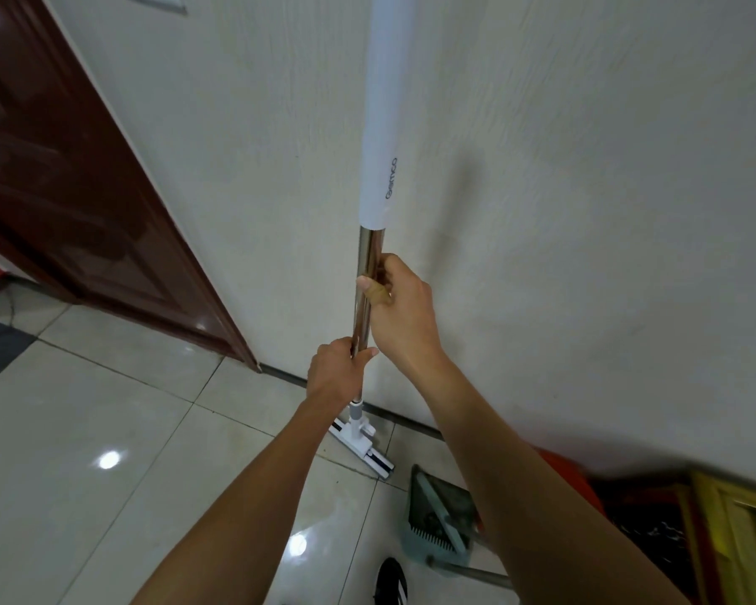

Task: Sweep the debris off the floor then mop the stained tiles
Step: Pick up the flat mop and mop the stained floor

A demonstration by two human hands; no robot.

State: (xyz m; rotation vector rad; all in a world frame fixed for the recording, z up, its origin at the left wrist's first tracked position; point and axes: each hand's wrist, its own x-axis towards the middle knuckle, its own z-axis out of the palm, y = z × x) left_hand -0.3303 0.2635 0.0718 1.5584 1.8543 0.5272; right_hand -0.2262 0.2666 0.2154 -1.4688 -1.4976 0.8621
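Glossy pale floor tiles with dark grout lines meet a textured cream wall at the far side; a dark red-brown door stands at the far left. The mop stands upright beside the wall, its flat white head on the tiles at the wall's foot. The right hand is wrapped round the metal pole just below the white sleeve; the left hand grips the pole lower down. A teal dustpan lies on the near right tiles.

White-sleeved chrome mop, dark-red door, teal dustpan.
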